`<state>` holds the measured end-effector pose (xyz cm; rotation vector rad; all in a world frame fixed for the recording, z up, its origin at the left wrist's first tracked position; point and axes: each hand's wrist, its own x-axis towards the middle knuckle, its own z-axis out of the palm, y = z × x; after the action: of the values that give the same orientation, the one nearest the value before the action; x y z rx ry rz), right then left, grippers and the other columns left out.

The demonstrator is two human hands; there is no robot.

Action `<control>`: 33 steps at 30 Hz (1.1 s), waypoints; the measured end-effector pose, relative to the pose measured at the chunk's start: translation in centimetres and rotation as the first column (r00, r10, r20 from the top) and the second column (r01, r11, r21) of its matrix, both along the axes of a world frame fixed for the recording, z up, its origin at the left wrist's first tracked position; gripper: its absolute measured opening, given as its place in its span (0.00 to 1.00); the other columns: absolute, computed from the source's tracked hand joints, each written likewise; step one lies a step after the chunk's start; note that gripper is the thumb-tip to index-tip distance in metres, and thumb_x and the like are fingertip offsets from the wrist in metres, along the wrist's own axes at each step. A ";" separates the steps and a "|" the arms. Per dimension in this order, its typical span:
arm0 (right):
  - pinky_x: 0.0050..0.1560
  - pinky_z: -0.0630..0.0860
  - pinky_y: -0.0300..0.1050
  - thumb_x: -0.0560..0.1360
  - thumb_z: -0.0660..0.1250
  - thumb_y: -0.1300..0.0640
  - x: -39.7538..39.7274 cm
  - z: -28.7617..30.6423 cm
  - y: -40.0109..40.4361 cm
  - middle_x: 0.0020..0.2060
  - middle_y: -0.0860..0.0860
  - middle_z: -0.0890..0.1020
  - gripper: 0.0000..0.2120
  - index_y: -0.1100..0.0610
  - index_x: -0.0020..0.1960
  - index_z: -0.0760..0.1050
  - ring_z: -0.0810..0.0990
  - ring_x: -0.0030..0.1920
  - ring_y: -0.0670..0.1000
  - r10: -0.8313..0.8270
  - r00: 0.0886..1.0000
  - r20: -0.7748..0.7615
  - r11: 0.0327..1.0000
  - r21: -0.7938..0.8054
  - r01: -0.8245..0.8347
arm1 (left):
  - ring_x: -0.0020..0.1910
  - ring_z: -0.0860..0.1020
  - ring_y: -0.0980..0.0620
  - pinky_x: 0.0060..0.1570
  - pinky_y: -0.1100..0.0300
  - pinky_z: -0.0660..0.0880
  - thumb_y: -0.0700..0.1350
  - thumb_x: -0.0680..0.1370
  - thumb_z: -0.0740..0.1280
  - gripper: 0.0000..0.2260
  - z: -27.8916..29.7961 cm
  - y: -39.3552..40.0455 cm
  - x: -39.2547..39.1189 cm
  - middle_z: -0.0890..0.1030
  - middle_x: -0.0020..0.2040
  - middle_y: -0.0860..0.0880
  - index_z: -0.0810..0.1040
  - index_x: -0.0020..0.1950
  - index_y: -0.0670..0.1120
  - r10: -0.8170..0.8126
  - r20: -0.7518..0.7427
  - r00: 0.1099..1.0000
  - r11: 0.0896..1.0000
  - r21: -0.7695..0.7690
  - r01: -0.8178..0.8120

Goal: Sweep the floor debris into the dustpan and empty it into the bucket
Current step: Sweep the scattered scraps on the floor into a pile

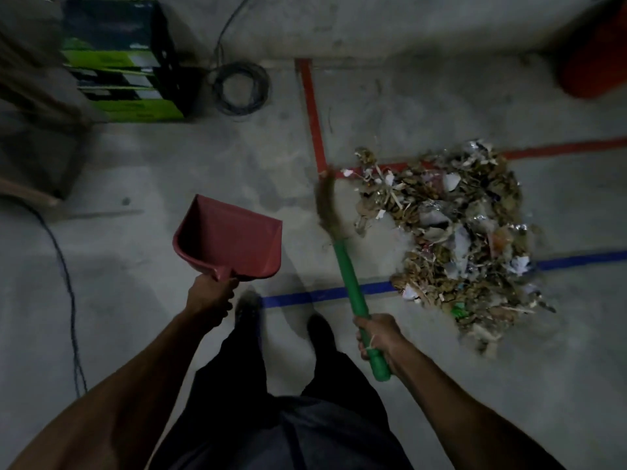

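Observation:
A large pile of debris (454, 232), dry leaves, paper scraps and foil bits, lies on the grey concrete floor at centre right. My left hand (210, 296) grips the handle of an empty red dustpan (234, 239), held above the floor to the left of the pile. My right hand (376, 337) holds the green handle of a short broom (346, 266); its brown bristles (327, 205) are blurred at the pile's left edge. An orange-red bucket (597, 56) stands partly out of frame at the top right.
Red (314, 120) and blue (305, 296) tape lines cross the floor. A green-and-black box (125, 62) and a coiled cable (241, 88) sit at the back left. Another cable (68, 283) runs along the left. My shoes (247, 307) stand on the blue line.

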<state>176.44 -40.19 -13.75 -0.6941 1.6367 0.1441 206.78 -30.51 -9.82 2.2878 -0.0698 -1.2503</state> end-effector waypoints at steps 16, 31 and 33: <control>0.21 0.69 0.39 0.76 0.68 0.61 7.5 2.2 3.0 0.27 0.56 0.75 0.06 0.65 0.44 0.76 0.71 0.19 0.51 -0.249 0.951 -0.185 0.965 -0.130 0.227 | 0.23 0.70 0.49 0.20 0.66 0.63 0.43 0.75 0.68 0.08 -2.5 -0.7 11.1 0.76 0.34 0.43 0.76 0.44 0.38 -0.263 -0.138 0.955 0.960 0.059 0.273; 0.23 0.72 0.40 0.75 0.70 0.57 16.7 -3.0 2.3 0.33 0.58 0.81 0.11 0.64 0.51 0.75 0.77 0.25 0.53 -0.029 0.994 -0.104 0.997 -0.071 0.022 | 0.24 0.70 0.49 0.22 0.64 0.64 0.42 0.75 0.68 0.08 -3.9 -1.0 12.5 0.76 0.36 0.42 0.76 0.45 0.37 -0.231 -0.132 0.964 0.970 0.048 0.239; 0.22 0.71 0.41 0.75 0.69 0.61 16.7 -3.6 -0.5 0.30 0.58 0.78 0.08 0.66 0.49 0.74 0.74 0.23 0.53 -0.124 0.987 -0.105 0.989 -0.094 0.114 | 0.23 0.70 0.50 0.23 0.63 0.64 0.41 0.75 0.68 0.07 -4.2 -1.2 12.9 0.75 0.35 0.42 0.76 0.45 0.38 -0.205 -0.137 0.969 0.976 0.052 0.214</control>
<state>193.18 -40.66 -17.38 -0.6621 1.7951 0.0251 219.64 -31.72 -14.02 2.2949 -0.2315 -1.5286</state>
